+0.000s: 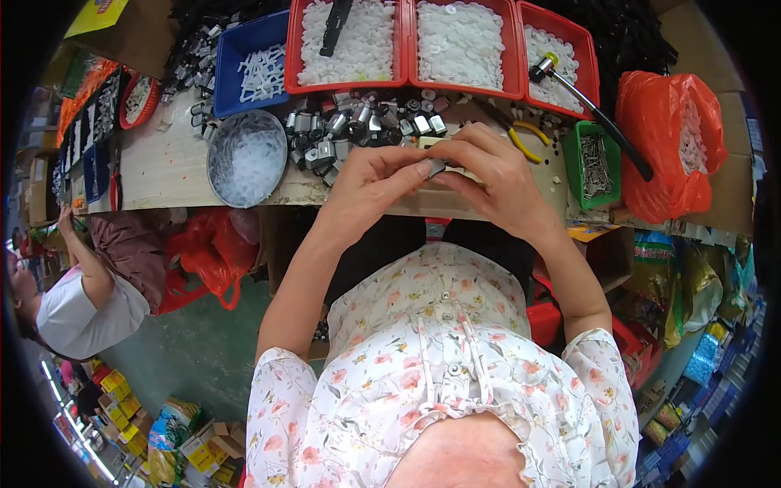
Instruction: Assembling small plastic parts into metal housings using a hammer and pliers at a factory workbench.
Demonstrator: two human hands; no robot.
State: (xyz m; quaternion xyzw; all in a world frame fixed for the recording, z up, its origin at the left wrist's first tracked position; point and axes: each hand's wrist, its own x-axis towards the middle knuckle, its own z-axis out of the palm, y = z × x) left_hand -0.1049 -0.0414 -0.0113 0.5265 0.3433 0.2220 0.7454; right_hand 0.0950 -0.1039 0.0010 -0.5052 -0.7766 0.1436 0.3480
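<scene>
My left hand (370, 189) and my right hand (494, 180) meet above the front edge of the wooden workbench (175, 167). Together their fingertips pinch one small grey-and-black metal part (437, 167). Just beyond my hands lies a heap of similar small metal and black parts (358, 130). My palms hide most of the held piece.
Red trays of white plastic pieces (460, 41), a blue tray (260, 61) and a round metal bowl (246, 157) stand on the bench. A hammer (594, 110), yellow-handled pliers (525, 134), a green box of nails (596, 163) and an orange bag (671, 142) are at right. Another person (89, 285) sits at left.
</scene>
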